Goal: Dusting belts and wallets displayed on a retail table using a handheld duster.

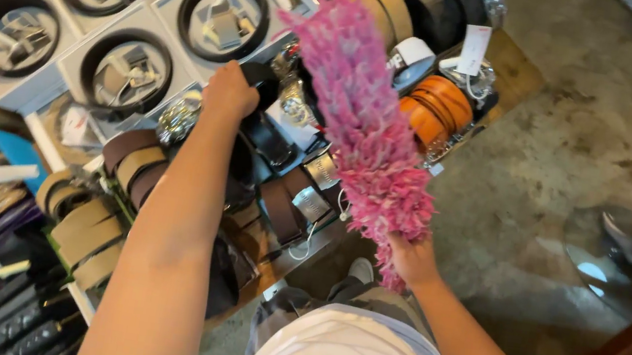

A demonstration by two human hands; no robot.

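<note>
Left hand (229, 92) clamped on black coiled leather belt (261, 121), far-left shelf (279, 270); right hand (412, 259) grips fluffy pink microfibre duster (364, 117) w/ head pointing far.

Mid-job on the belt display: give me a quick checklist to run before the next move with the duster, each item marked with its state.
1. Right hand grips the pink duster at its base: ok.
2. Left hand holds a black belt lifted off the display: ok.
3. Duster head over the rolled belts, near the orange rolled belt: ok.
4. Boxed belts lie flat in their white boxes: ok.
5. Dust left on the belts: cannot tell.
6. Shoe stands on bare floor beside the display: ok.
</note>
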